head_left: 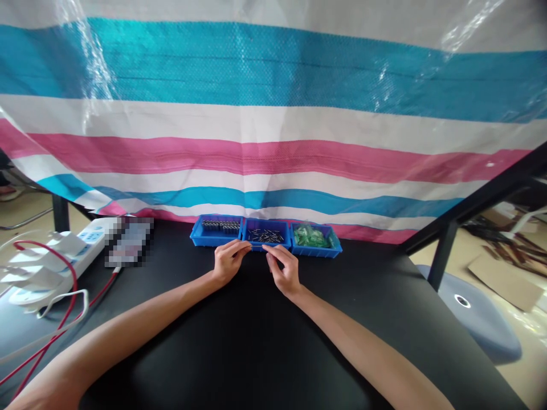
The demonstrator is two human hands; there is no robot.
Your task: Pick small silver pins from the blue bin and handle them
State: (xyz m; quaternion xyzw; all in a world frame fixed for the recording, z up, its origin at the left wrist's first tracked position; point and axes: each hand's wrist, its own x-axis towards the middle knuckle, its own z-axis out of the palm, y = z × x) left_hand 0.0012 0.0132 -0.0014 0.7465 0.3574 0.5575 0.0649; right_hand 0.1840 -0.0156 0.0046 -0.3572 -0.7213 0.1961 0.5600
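Observation:
My left hand (227, 262) is at the near edge of the middle blue bin (267, 247), its thumb and fingertips pressed together. Anything in that pinch is too small to make out. Opposite it, my right hand (285, 270) points its index finger toward the same bin edge, the thumb a little apart below it. No object shows in the right fingers. Dark, thin, screw-like pieces (267, 235) lie loose in the middle bin. Short metal cylinders (222, 226) stand in rows in the left blue bin (207, 241). Green plastic packets (311, 236) fill the right blue bin (318, 252).
The bins stand at the back of a black table (239, 353), against a striped plastic sheet (265, 159). On the left are a white power strip (92, 236), red and white cables (74, 285) and a blurred-out phone-like device (128, 242). A grey stool (478, 319) stands beyond the table's right edge.

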